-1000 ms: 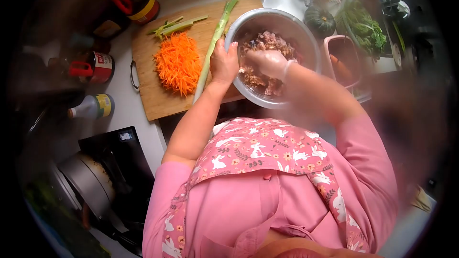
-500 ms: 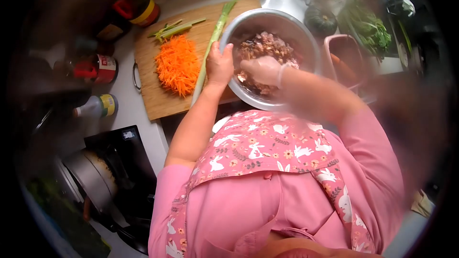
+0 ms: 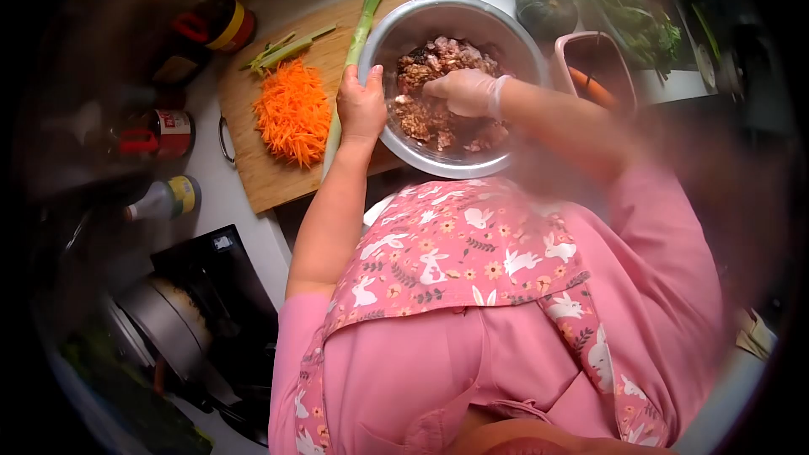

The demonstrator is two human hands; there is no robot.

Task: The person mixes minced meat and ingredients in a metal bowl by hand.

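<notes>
A large metal bowl (image 3: 516,49) holds chopped or minced meat (image 3: 434,122), pinkish in places and brown with dark liquid in others. My left hand (image 3: 362,105) grips the bowl's left rim, thumb up along the wall. Inside the bowl, my right hand (image 3: 463,93), in a clear plastic glove, has its fingers curled into the meat; the fingertips are hidden there. Just left of the bowl, a long green stalk (image 3: 361,38) lies on the wooden cutting board (image 3: 246,170), passing behind my left hand. Shredded carrot (image 3: 293,114) is heaped on the board.
Short green stalk pieces (image 3: 291,46) lie behind the carrot. Bottles and jars (image 3: 175,133) line the left side, with a pot (image 3: 160,320) nearer me. To the right are a pink container (image 3: 597,55) with a carrot, a dark green squash (image 3: 546,10) and leafy greens (image 3: 645,29).
The whole view has shifted, so things sit further left and higher. My right hand has moved rightward and slightly away from me within the bowl. My left hand keeps its hold on the rim.
</notes>
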